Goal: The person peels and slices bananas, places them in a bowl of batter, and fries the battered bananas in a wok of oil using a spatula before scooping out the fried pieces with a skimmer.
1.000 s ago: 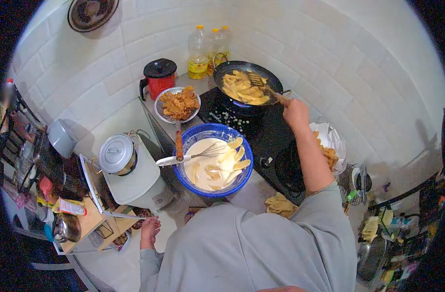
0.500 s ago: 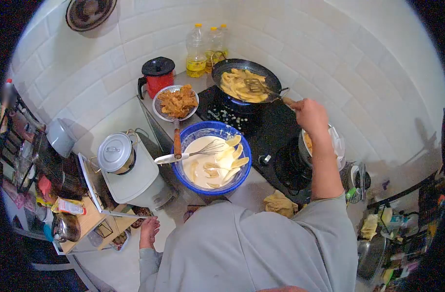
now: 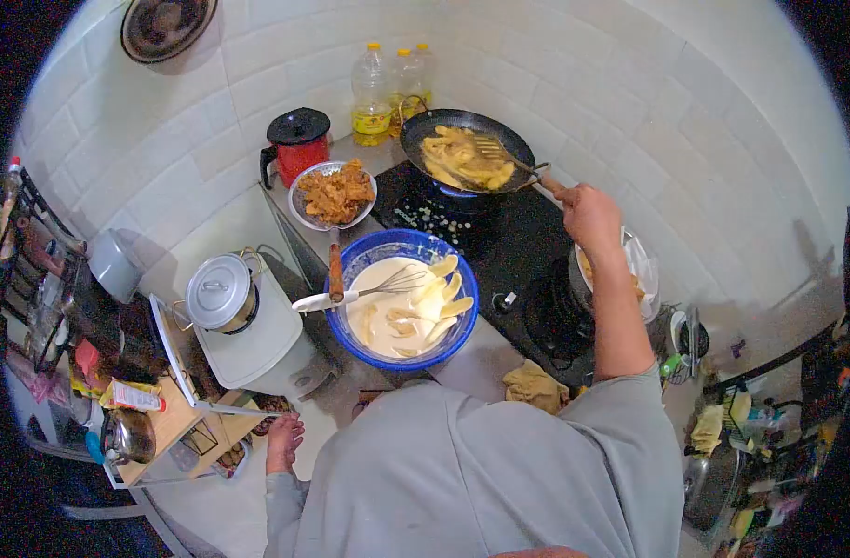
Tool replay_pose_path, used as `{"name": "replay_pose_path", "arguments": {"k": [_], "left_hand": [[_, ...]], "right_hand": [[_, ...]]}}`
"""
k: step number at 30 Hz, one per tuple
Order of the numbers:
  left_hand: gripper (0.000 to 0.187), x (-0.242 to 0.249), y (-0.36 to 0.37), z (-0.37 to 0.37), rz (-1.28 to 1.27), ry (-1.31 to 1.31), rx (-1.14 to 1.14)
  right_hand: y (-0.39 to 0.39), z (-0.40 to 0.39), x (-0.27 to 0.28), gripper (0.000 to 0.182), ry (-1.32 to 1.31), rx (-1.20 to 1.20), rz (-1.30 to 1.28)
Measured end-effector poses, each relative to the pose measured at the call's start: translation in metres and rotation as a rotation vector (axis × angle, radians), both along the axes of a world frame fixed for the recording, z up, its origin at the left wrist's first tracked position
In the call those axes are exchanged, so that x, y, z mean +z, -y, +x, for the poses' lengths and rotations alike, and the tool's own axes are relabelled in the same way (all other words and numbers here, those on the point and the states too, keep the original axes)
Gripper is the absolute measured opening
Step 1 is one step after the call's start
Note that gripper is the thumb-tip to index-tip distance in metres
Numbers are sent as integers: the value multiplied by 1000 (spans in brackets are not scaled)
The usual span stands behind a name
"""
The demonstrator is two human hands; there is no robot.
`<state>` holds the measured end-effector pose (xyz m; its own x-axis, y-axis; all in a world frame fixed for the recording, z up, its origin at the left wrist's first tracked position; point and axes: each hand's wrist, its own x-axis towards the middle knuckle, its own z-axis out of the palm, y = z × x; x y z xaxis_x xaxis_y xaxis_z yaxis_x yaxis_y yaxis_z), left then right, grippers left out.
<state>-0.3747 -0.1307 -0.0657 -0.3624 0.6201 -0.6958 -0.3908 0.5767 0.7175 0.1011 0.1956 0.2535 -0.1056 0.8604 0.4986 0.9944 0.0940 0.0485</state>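
One spatula [image 3: 491,147] is gripped by right fingers [image 3: 574,196]; left fingers [image 3: 293,429] seem loosely open.

Wok [image 3: 432,127], upper centre: dark metal. Stove [image 3: 499,244], centre: glossy black. Bowl [image 3: 471,302], centre: blue plastic, smooth. Whisk [image 3: 403,280]: metal wires. Cloth [image 3: 534,387], lower centre: rumpled, matt. Pot lid [image 3: 218,291], left: smooth metal.

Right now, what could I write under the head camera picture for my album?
Right hand holds the spatula in the wok; batter waits in the blue bowl.
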Motion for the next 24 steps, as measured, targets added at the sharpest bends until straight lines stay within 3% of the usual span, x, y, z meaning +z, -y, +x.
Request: {"name": "replay_pose_path", "arguments": {"k": [4,13,15,24], "left_hand": [[14,2,-5,1,15,0,-36],[18,-10,-4,-2,8,-9,0],[19,-11,-5,-2,22,41,-2],[20,-16,0,-7,-7,37,15]], "right_hand": [[6,2,6,24,99,-54,-99],[30,-2,49,28,-46,41,-112],[27,-13,53,30,22,-104,-87],[-23,-31,55,18,195,-210,-110]]}}
